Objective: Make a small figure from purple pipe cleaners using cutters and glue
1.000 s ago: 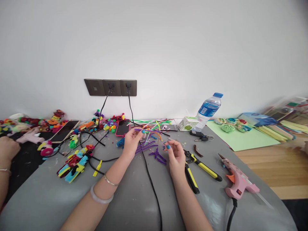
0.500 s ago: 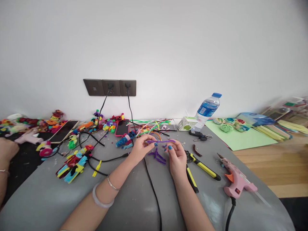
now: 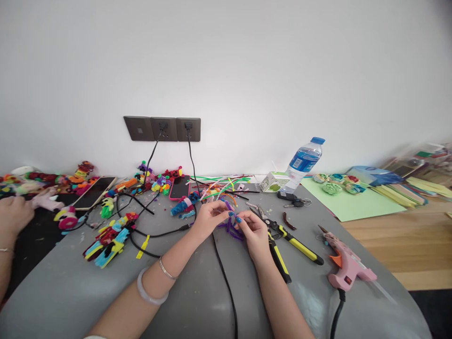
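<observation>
My left hand [image 3: 206, 218] and my right hand [image 3: 253, 230] meet over the grey table [image 3: 197, 292], both pinching one purple pipe cleaner [image 3: 229, 207] that is bent between the fingertips. Short purple pipe cleaner pieces [image 3: 231, 230] lie on the table just under the hands. A loose pile of coloured pipe cleaners [image 3: 221, 184] lies behind them. Yellow-handled pliers [image 3: 282, 238] rest right beside my right hand.
A pink glue gun [image 3: 348, 268] lies at the right, with its black cord running off the near edge. A water bottle [image 3: 303, 162], a small carton [image 3: 276, 181], keys [image 3: 296, 200] and green paper [image 3: 356, 202] are behind. Two phones [image 3: 94, 190] and finished coloured pieces [image 3: 109, 238] sit left. Another person's hand [image 3: 14, 214] is far left.
My left hand came back from the pile with a purple pipe cleaner. Both hands then closed together and the straight piece is now bent between them.
</observation>
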Motion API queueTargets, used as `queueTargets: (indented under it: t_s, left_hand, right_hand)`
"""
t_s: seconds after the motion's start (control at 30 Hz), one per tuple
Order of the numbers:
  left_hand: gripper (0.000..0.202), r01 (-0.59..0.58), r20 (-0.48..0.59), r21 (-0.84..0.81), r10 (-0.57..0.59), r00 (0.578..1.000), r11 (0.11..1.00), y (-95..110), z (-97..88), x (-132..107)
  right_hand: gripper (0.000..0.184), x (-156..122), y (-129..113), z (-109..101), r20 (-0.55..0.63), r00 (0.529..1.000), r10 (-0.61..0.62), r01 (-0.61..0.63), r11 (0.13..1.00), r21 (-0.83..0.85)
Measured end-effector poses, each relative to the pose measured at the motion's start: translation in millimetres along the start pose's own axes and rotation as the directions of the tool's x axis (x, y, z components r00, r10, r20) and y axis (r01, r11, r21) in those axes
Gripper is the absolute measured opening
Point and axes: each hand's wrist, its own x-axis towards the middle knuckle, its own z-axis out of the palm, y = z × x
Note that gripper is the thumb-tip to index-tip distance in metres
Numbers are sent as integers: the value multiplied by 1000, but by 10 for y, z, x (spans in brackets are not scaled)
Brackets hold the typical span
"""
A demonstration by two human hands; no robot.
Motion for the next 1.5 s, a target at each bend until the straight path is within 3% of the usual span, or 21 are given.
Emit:
queueTargets:
  t_s: [0.1, 0.43, 0.77, 1.1, 1.33, 1.5]
  left_hand:
    - [33, 13, -20, -42, -14, 1000, 999, -18, 9, 1]
    - [37, 89, 6, -98, -89, 996, 991, 38, 41, -6]
    - [44, 167, -160, -179, -196, 967, 970, 9, 37, 20]
    - [47, 195, -146, -216, -230, 962, 957, 11, 48, 6]
    - [48, 240, -107, -338, -291, 951, 910, 34, 86, -8]
    - [45, 214, -111, -297, -256, 960, 931, 25, 78, -8]
  right_hand:
    - [27, -9, -16, 9, 49, 999, 13, -14, 1000, 9]
    - [27, -16, -18, 9, 43, 999, -3, 2, 1000, 16]
    - [14, -2, 49, -14, 23, 990, -138, 138, 990, -15]
    - [21, -24, 90, -25, -24, 1000, -1, 4, 996, 90]
    - [20, -18, 55, 1, -7, 1000, 23, -22, 999, 39]
    - [20, -19, 53, -2, -10, 1000, 21, -21, 998, 60]
